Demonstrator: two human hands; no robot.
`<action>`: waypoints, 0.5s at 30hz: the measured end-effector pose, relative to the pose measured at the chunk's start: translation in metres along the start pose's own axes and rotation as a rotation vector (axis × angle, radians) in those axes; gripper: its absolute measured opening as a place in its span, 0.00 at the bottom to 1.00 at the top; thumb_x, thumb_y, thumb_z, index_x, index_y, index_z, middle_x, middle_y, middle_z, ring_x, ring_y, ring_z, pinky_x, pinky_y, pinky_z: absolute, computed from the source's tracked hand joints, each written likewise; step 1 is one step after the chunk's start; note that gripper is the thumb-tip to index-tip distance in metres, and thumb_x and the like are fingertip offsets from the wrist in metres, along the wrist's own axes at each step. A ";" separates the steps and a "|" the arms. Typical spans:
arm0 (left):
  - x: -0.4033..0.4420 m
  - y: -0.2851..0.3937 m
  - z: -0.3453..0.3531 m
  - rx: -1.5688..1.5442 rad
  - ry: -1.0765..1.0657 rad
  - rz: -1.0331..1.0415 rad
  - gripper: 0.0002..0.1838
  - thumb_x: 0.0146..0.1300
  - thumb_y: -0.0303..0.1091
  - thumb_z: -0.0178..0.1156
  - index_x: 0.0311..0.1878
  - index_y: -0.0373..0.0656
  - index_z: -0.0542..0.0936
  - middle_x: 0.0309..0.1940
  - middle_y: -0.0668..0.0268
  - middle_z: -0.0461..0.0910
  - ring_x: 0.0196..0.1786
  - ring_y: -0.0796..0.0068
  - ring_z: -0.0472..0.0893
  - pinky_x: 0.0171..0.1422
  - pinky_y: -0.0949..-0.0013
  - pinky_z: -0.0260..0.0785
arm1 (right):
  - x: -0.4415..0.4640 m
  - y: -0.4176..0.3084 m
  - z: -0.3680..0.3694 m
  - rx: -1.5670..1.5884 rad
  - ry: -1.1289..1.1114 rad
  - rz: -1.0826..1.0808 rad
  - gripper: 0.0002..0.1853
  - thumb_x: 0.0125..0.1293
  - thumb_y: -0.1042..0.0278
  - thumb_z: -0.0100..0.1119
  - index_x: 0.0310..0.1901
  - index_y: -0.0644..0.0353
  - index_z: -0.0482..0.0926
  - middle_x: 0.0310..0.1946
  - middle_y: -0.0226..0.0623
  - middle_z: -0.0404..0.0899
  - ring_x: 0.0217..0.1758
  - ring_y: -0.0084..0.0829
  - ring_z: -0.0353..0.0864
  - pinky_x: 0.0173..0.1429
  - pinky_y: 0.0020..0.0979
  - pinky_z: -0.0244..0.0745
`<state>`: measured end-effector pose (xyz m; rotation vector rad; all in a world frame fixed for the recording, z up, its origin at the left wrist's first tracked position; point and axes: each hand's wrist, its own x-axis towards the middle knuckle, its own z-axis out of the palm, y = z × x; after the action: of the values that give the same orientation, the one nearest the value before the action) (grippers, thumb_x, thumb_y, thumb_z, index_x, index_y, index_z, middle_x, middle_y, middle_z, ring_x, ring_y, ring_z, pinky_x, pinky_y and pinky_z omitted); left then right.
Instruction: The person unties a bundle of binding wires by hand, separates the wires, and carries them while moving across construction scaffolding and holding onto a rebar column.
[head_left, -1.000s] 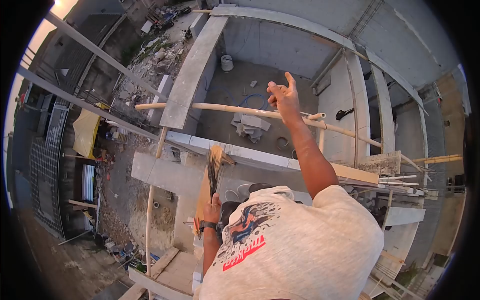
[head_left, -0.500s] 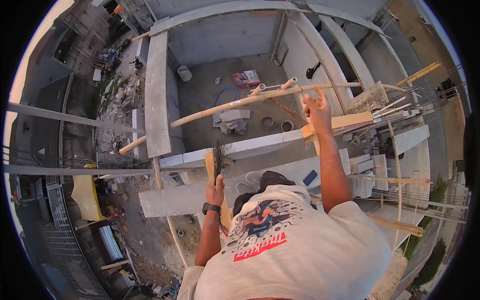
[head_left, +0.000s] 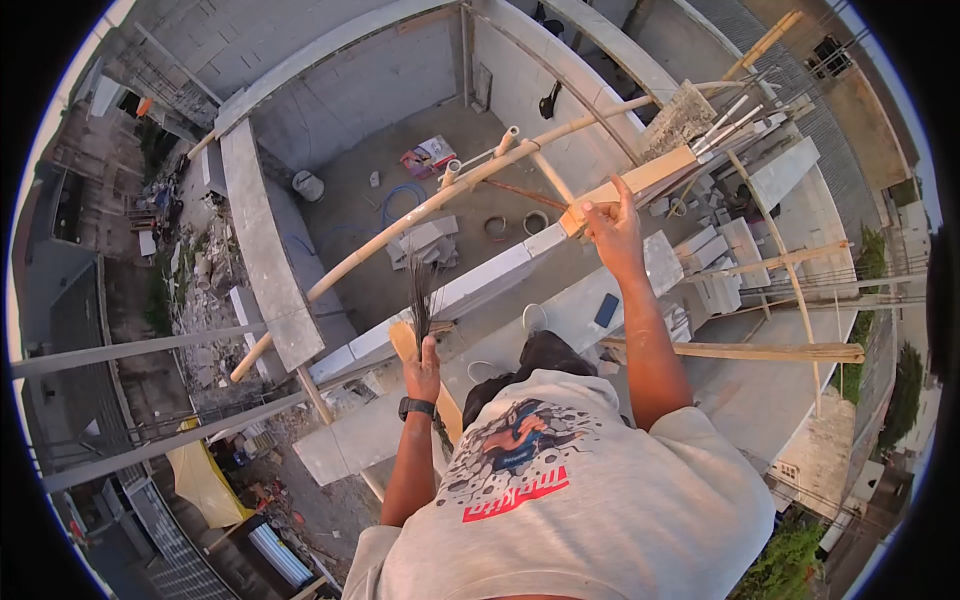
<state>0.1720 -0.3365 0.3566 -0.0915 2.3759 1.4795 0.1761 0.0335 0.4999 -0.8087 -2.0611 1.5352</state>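
My left hand [head_left: 422, 373], with a dark watch on its wrist, is closed around a bundle of thin dark wires [head_left: 420, 300]. The wires fan out at their upper end. Close by that hand, a light wooden board [head_left: 404, 342] runs down past the wrist. My right hand [head_left: 614, 232] is raised with the index finger stretched out and the thumb apart from it. Nothing shows between those fingers. Behind its fingertips lies an orange-toned plank [head_left: 655, 178]; whether they touch, I cannot tell. A long bamboo pole [head_left: 390, 238] crosses ahead of both hands.
Below my feet is a concrete slab [head_left: 510, 350] with a phone [head_left: 606, 310] on it. Beyond the row of pale blocks [head_left: 490, 277] a walled room drops away, with stacked blocks [head_left: 425, 243] and a bucket [head_left: 307, 185] on its floor. Rubble lies to the left.
The view has turned, so the walls and bamboo pole now slant more. My right hand has come slightly lower and left in view. The left hand keeps its hold on the wires.
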 end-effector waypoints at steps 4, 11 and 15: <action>0.003 0.013 0.014 0.032 -0.073 0.010 0.38 0.71 0.67 0.49 0.20 0.39 0.73 0.16 0.68 0.69 0.22 0.75 0.69 0.30 0.65 0.63 | 0.006 -0.034 -0.022 0.151 0.152 -0.128 0.46 0.66 0.56 0.66 0.77 0.61 0.50 0.35 0.34 0.77 0.30 0.20 0.74 0.38 0.26 0.73; 0.027 0.033 0.059 0.123 -0.171 0.067 0.40 0.71 0.68 0.47 0.16 0.39 0.71 0.14 0.67 0.70 0.22 0.74 0.70 0.30 0.65 0.63 | 0.039 -0.043 -0.083 0.007 0.273 -0.087 0.45 0.67 0.58 0.65 0.78 0.57 0.48 0.34 0.32 0.77 0.33 0.18 0.73 0.44 0.26 0.72; 0.046 0.049 0.083 0.218 -0.194 0.088 0.40 0.71 0.69 0.47 0.17 0.39 0.75 0.14 0.66 0.71 0.22 0.73 0.71 0.33 0.65 0.65 | 0.047 -0.018 -0.109 0.143 0.367 -0.163 0.46 0.67 0.59 0.65 0.79 0.55 0.45 0.34 0.32 0.78 0.32 0.20 0.74 0.43 0.26 0.73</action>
<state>0.1378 -0.2350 0.3507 0.2022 2.3891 1.1961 0.2100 0.1380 0.5487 -0.7804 -1.6878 1.3164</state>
